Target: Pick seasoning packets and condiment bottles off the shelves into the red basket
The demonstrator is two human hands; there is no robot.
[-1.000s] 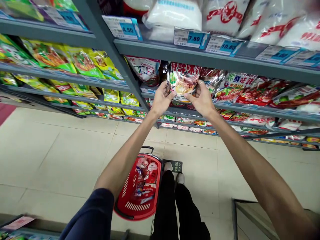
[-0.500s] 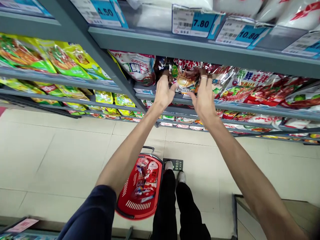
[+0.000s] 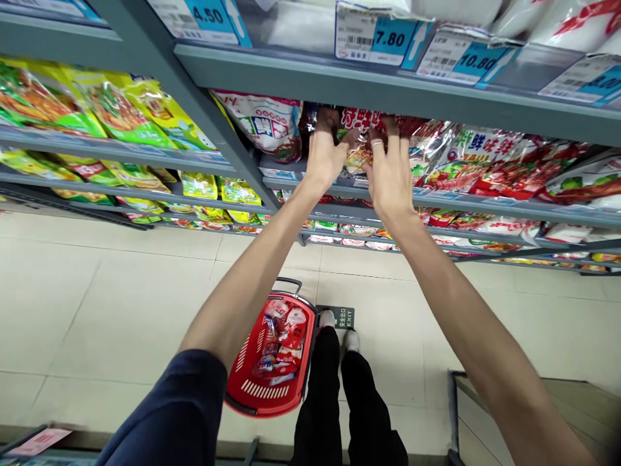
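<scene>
On a shelf just under the white bags, a shiny food packet (image 3: 358,119) with red lettering and a food picture stands between my hands. My left hand (image 3: 326,155) has its fingers at the packet's left edge, partly in shadow, and its thumb over the front. My right hand (image 3: 391,173), wearing a ring, lies against the right part of the front with its fingers stretched out. Both hands cover much of the packet. To the left leans a white and pink bag (image 3: 269,126); to the right are shiny red and white packets (image 3: 495,158).
A red shopping basket (image 3: 272,402) holding several packets stands on the tiled floor beside my feet. The shelf edge with price tags (image 3: 383,40) overhangs my fingers. Yellow-green bags (image 3: 109,107) fill the left shelves. A low cabinet corner (image 3: 456,414) is at lower right.
The packet sits deeper under the upper shelf edge. My right hand has shifted left, from the packet's side onto its front, and my left hand has moved slightly right.
</scene>
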